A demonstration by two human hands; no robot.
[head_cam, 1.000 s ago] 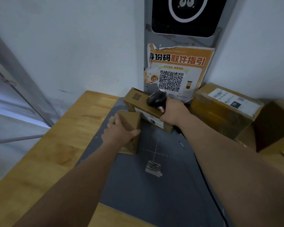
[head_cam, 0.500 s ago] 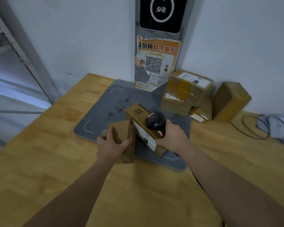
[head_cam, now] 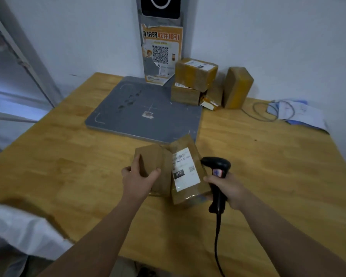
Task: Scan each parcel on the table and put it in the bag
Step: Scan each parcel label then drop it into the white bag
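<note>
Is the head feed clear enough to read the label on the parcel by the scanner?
Head view: light is dim and flat, no glare on the label; its large "010" reads, the fine print smears. Head view: the black scanner loses detail. Head view: the white bag at lower left is motion-blurred, and the metal frame leans from wide-angle distortion.

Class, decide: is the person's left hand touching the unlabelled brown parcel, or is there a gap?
Touching. The head view shows the left hand gripping the unlabelled parcel, thumb on its front face, fingers curled round its left edge.
</note>
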